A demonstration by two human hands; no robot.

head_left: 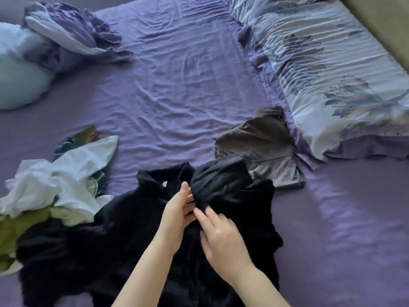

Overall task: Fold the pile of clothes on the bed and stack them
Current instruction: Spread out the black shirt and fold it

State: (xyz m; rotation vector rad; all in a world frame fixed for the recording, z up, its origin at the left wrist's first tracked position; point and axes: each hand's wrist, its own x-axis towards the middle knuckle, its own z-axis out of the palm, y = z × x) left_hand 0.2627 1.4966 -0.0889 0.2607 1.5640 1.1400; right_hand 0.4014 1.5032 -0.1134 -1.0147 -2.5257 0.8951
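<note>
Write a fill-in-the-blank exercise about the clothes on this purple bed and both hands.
1. Both hands, left hand and right hand, work on a garment coloured ____.
2. The folded grey-brown collared shirt lies to the ____ of the hands.
3. The crumpled white cloth belongs to the unfolded pile on the ____.

Missing words: black; right; left

1. Two hands: left hand (178, 210), right hand (221, 242)
2. One black garment (232, 196)
3. One folded grey shirt (263, 145)
4. One unfolded clothes pile (55, 187)
5. Two patterned pillows (332, 69), (70, 34)
6. One pale cushion (20, 72)
</note>
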